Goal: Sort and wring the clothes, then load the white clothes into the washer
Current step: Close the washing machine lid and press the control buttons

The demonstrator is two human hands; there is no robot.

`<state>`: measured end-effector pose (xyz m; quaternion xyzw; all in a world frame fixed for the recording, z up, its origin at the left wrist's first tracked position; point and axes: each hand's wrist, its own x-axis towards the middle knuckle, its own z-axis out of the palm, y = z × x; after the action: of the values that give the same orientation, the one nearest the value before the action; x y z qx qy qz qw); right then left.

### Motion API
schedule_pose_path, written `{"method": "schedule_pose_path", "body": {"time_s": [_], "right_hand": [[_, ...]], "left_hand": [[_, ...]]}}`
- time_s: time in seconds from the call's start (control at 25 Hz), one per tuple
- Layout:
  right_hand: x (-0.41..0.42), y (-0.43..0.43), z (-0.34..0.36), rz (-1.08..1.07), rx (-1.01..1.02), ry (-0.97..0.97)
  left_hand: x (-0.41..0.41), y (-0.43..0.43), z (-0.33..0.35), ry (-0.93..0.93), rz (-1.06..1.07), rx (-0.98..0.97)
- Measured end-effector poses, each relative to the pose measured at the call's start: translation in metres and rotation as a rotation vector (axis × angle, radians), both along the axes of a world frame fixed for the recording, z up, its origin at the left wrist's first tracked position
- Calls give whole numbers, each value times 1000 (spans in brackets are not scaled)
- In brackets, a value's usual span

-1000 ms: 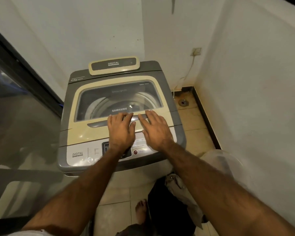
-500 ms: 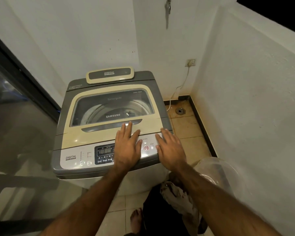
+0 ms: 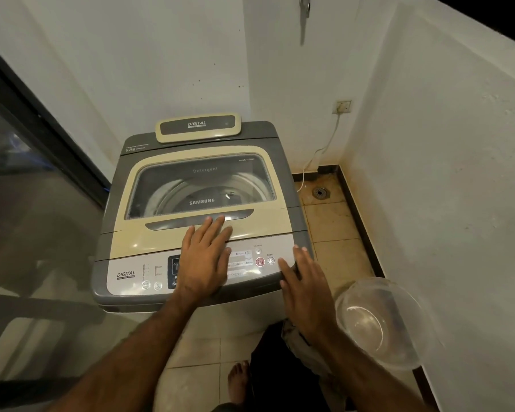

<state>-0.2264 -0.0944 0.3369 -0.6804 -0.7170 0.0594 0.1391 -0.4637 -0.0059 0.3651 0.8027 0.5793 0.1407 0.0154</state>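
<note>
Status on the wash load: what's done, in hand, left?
Done: unclear. The washer lid is shut, and no clothes show through its glass; the clear basin looks empty. In hand: the left hand lies flat across control panel and lid, fingertips at the handle recess; the right hand is at the panel's right corner. Left: probably lifting the lid and loading whites.

A clear plastic basin (image 3: 378, 328) sits near right on the tiled floor (image 3: 333, 221); a drain (image 3: 319, 192) and wall socket (image 3: 343, 106) lie farther back.
</note>
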Motion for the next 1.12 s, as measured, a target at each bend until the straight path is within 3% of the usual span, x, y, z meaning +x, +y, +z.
{"method": "schedule_pose_path", "body": {"time_s": [0.24, 0.36, 0.56, 0.92, 1.12], "right_hand": [[-19, 3, -6, -14, -99, -139], [-16, 3, -6, 1, -88, -162], [-16, 0, -7, 1, -64, -154], [-18, -2, -8, -3, -39, -119], [-31, 6, 2, -52, 111, 35]], "left_hand": [[-15, 10, 10, -2, -76, 86], [-41, 25, 23, -20, 33, 135], [-65, 22, 3, 15, 70, 146], [-62, 25, -8, -119, 90, 177], [-42, 37, 2, -221, 247, 196]]}}
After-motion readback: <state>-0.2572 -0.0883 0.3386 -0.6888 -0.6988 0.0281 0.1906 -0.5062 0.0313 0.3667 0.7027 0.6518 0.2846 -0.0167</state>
